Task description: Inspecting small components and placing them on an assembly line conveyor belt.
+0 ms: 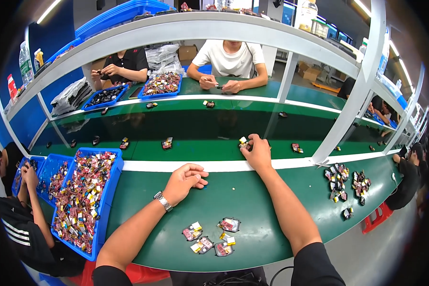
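My right hand (259,153) reaches over the white rail onto the dark green belt. Its thumb and fingers close round a small black-cased electronic assembly (243,142) with a yellow-and-white piece, partly hidden by the hand. Over the near table hangs my left hand (182,183), a metal watch on its wrist. Its fingers are loosely bent and apart, with nothing seen in them. Close to me lie several similar assemblies (205,244), black-rimmed with reddish boards and yellow-and-white pieces.
A blue tray (110,190) heaped with small assemblies stands at left. More assemblies (337,181) lie in groups at right. Single pieces (167,143) are spaced along the belt. A white shelf post (346,100) rises at right. Co-workers sit across the belt and on both sides.
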`<state>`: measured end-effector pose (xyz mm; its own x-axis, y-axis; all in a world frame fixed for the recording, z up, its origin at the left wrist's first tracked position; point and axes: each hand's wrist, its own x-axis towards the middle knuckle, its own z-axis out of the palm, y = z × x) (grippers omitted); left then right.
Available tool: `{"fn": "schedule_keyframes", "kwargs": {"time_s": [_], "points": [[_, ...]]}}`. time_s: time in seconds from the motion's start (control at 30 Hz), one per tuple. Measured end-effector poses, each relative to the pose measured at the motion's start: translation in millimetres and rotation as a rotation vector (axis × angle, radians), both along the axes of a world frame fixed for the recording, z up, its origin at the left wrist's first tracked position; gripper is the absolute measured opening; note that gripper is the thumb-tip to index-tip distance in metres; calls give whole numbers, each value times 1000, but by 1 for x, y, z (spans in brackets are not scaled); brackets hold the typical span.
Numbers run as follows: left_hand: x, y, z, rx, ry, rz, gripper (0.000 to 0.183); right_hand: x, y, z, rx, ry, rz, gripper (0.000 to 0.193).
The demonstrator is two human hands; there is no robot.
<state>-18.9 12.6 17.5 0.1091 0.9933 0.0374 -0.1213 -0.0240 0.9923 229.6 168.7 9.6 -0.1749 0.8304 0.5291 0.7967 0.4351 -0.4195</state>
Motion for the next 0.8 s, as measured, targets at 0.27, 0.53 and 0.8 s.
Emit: {"fn": "schedule_keyframes", "kwargs": {"time_s": [0.27, 0.53, 0.8], "points": [[-8, 0, -4, -96, -72, -104, 38, -25, -96, 43, -140, 124, 685, 44], [-9, -1, 5, -197, -110, -336, 39, -31, -122, 44, 18, 85, 831, 43], [-2, -4, 4, -192, -281, -211, 42, -51, -131, 24, 157, 165, 534, 29]]}}
